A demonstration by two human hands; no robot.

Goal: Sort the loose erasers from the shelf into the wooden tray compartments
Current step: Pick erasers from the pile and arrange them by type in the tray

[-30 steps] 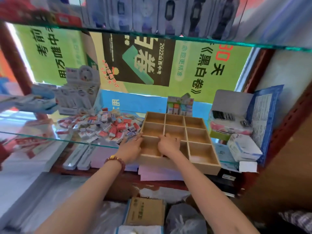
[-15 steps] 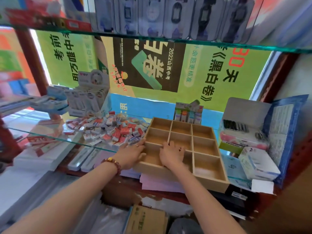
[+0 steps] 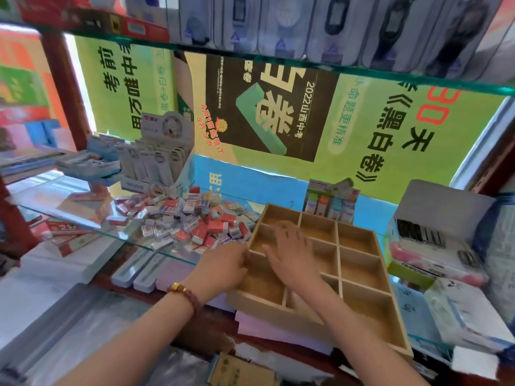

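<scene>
A heap of loose erasers in red and white wrappers lies on the glass shelf, just left of the wooden tray. The tray has several square compartments, and all that I can see hold nothing. My left hand, with a bead bracelet on the wrist, has its fingers curled over the tray's left rim. My right hand is spread flat over the left and middle compartments, holding nothing. Its forearm hides part of the front compartments.
A display box of white packets stands behind the erasers. Stationery boxes crowd the right side next to the tray. Correction-tape packs stand behind the tray. An upper glass shelf hangs overhead. Pink paper stacks lie under the tray.
My right hand has reached farther into the tray, from its front compartments toward the middle ones, with fingers spreading. My left hand stays at the left rim. The view has moved closer.
</scene>
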